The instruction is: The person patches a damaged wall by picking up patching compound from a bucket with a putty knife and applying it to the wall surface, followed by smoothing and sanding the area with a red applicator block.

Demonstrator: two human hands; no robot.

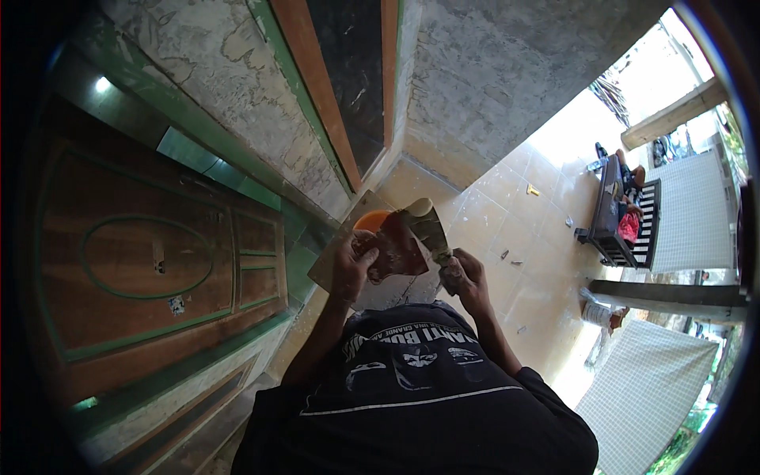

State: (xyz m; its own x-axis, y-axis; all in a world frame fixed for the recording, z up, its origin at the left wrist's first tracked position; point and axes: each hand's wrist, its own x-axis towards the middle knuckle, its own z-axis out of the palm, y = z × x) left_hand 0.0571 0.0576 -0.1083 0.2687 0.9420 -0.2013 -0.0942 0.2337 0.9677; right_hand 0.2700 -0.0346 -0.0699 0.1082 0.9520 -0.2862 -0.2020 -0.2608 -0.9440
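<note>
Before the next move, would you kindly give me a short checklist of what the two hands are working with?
1. Left hand gripping the reddish-brown flat sheet: ok.
2. Right hand gripping the greyish broad-bladed scraper: ok.
3. Left hand clean: not ok, whitish smears show.
4. Scraper blade apart from the sheet: cannot tell, they overlap in this view.
5. Contents of the orange round container: cannot tell, it is partly hidden.

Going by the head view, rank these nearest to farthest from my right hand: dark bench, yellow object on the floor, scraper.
1. Scraper: held in your right hand.
2. Yellow object: on the floor, ahead and right.
3. Dark bench: farther right.
</note>
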